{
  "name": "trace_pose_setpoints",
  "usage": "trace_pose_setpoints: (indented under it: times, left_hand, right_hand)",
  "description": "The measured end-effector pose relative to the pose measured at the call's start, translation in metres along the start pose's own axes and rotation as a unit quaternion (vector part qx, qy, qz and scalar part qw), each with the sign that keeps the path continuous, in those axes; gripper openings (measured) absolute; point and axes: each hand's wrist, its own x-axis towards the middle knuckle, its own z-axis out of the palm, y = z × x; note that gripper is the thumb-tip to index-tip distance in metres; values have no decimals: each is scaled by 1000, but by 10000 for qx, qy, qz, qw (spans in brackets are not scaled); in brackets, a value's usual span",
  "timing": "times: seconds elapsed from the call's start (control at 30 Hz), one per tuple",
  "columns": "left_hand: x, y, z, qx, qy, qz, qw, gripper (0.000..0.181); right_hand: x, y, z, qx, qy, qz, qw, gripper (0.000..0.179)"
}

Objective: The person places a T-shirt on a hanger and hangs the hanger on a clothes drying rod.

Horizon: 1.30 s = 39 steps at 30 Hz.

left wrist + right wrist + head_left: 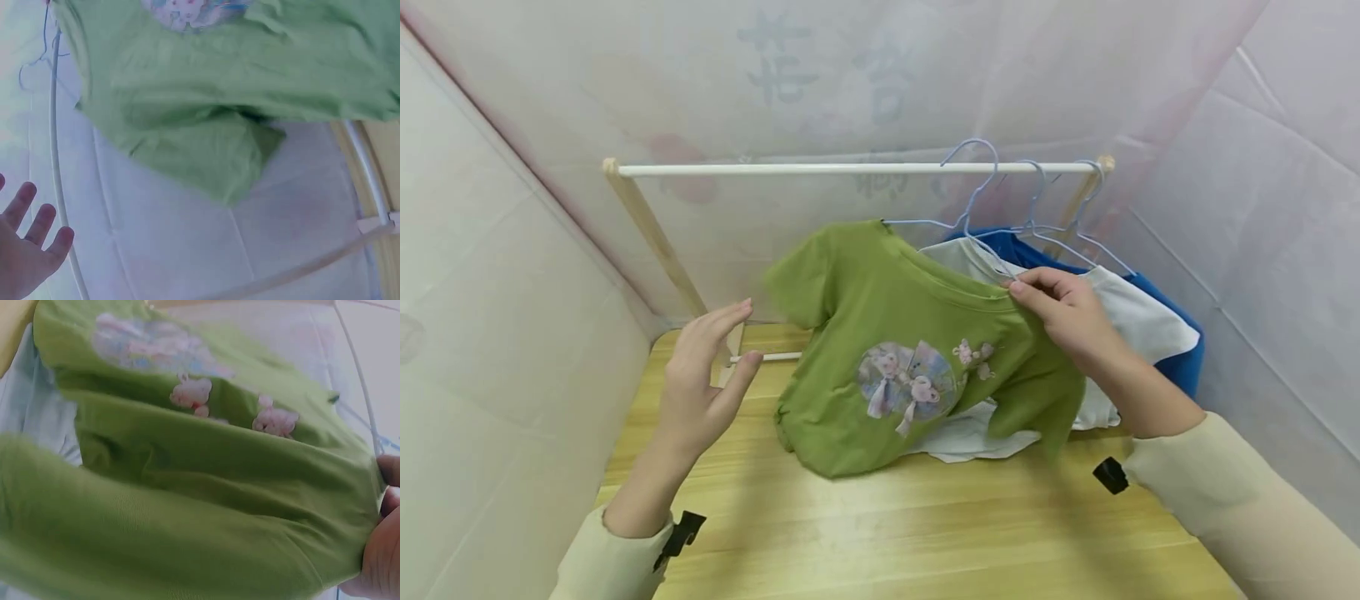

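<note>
A green T-shirt [835, 375] with a printed bear picture is on a light purple wire hanger [972, 212], its left shoulder over one hanger arm. The hanger's hook overlaps the white rail in the head view. My right hand [1067, 312] pinches the shirt's neckline near the right shoulder, where the other hanger arm reaches my fingertips. In the right wrist view, the green cloth [206, 456] stretches away from my thumb and finger. My left hand [703, 379] is raised left of the shirt, fingers extended and apart from the cloth.
A wooden-ended rack with a white rail [775, 170] stands on the wood-grain table [850, 533]. Behind the green shirt, a white shirt [1138, 317] and a blue shirt [1183, 367] hang at the right end. Pale sheets [497, 333] enclose the sides and back.
</note>
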Motion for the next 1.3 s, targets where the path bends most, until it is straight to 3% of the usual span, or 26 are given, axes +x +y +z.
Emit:
trace_pose_setpoints:
  times: [0.23,0.53,0.83,1.3]
  left_hand:
    - [-7,0,-7,8,-89,-52,9999,54]
    - [-12,-1,-8,4,-171,-31,9998,55]
    - [-17,-4,-8,-4,-262,-32,9997,55]
    - [-22,-8,-7,-61,-395,-116,9991,56]
  right_hand:
    - [14,-1,-25,-725,202,746,9944,52]
    - [22,0,-42,-1289,196,1123,9851,61]
    - [25,1,-30,-1635,-111,964,9818,55]
    - [27,-2,-4,-1144,-324,816,9896,46]
